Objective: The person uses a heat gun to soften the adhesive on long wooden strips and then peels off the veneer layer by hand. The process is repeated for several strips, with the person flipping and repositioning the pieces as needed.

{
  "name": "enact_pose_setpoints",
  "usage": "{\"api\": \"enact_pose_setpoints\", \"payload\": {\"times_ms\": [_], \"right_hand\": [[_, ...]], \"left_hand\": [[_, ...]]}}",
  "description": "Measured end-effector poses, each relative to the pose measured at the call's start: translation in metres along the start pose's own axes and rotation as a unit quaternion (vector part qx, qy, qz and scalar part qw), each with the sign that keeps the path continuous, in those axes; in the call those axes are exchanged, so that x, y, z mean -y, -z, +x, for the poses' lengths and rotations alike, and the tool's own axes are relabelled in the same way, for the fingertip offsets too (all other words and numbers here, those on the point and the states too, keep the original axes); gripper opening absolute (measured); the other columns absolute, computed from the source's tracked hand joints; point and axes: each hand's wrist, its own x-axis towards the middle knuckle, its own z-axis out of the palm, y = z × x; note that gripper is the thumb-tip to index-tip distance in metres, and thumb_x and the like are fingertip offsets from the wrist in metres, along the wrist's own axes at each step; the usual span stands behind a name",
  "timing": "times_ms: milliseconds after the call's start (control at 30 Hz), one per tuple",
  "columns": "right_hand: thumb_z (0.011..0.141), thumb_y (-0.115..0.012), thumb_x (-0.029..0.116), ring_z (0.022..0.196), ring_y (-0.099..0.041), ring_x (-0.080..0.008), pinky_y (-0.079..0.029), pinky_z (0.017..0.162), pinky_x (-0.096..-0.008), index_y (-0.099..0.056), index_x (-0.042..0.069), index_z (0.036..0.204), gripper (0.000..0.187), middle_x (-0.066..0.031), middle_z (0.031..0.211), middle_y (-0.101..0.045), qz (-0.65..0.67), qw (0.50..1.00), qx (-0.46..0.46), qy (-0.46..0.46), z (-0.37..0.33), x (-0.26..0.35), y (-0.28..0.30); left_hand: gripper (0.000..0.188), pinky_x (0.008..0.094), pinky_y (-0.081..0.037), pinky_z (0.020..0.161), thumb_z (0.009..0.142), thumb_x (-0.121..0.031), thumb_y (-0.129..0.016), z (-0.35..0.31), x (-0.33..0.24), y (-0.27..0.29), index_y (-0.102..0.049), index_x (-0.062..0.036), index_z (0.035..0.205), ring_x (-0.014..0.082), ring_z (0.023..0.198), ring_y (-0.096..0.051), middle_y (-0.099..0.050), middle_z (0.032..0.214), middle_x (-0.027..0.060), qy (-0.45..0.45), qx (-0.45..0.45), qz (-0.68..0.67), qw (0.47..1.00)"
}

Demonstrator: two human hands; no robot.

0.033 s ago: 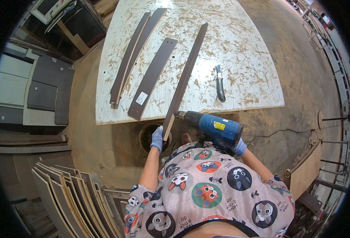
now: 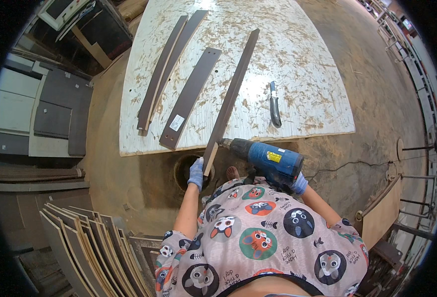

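Both gloved hands [image 2: 196, 173] [image 2: 299, 184] seemingly gripping strip [image 2: 230, 99], heat gun [image 2: 268, 157].

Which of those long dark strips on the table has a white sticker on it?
The middle flat strip, with a white label near its close end. The pair left of it and the strip held by the left hand show none.

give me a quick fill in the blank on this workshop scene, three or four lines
1. The left hand wears a ____ glove and grips the near end of the long dark strip.
2. The right hand holds a ____ heat gun, nozzle at the strip's edge.
3. The knife lies on the board to the ____ of the strip.
4. Two more dark strips lie to its ____.

Missing words: blue; blue; right; left
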Motion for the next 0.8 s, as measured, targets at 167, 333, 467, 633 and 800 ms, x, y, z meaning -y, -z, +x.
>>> {"api": "enact_pose_setpoints", "payload": {"times_ms": [167,333,467,633,800], "right_hand": [[0.078,-0.067,0.024,0.118,-0.045,-0.0245,-0.030,0.104,-0.0363,-0.047,0.011,0.127,0.054,-0.0098,0.126,-0.050,-0.019,1.000,-0.019,0.015,0.002,-0.004,-0.002],[0.080,-0.066,0.025,0.119,-0.045,-0.0243,-0.030,0.105,-0.0364,-0.046,0.011,0.127,0.053,-0.0100,0.125,-0.051,0.007,1.000,-0.019,-0.013,-0.002,0.011,0.002],[0.081,-0.063,0.030,0.119,-0.044,-0.0253,-0.029,0.105,-0.0369,-0.045,0.011,0.128,0.054,-0.0103,0.127,-0.049,-0.048,0.998,-0.029,0.021,0.000,0.016,0.003],[0.082,-0.062,0.031,0.120,-0.043,-0.0259,-0.028,0.105,-0.0369,-0.043,0.011,0.130,0.055,-0.0102,0.128,-0.048,-0.056,0.998,-0.039,0.018,0.000,0.014,0.002],[0.081,-0.064,0.026,0.120,-0.043,-0.0243,-0.029,0.105,-0.0362,-0.043,0.011,0.130,0.055,-0.0095,0.129,-0.048,-0.045,0.999,-0.016,0.020,0.002,0.000,-0.002]], "left_hand": [[0.029,0.0272,-0.042,0.052,0.088,-0.040,-0.051,0.009,0.022,0.013,-0.063,-0.0150,0.098,0.0095,0.061,-0.051,-0.057,0.076,-0.0025,-0.025,0.022,-0.012,0.999],[0.032,0.0260,-0.044,0.070,0.091,-0.032,-0.049,0.002,0.039,0.033,-0.061,-0.0054,0.104,0.0102,0.078,-0.053,-0.060,0.090,0.0003,-0.029,0.019,0.024,0.999],[0.034,0.0267,-0.044,0.076,0.090,-0.031,-0.051,-0.007,0.054,0.050,-0.060,-0.0021,0.106,0.0111,0.084,-0.054,-0.060,0.095,0.0008,-0.057,0.014,0.035,0.998],[0.034,0.0269,-0.043,0.079,0.090,-0.029,-0.051,-0.029,0.040,0.047,-0.060,-0.0012,0.106,0.0113,0.085,-0.053,-0.061,0.095,0.0006,-0.004,-0.002,-0.002,1.000],[0.033,0.0272,-0.043,0.077,0.091,-0.030,-0.049,-0.007,0.041,0.044,-0.061,-0.0032,0.106,0.0117,0.083,-0.053,-0.061,0.094,0.0022,-0.031,-0.004,0.035,0.999]]}}
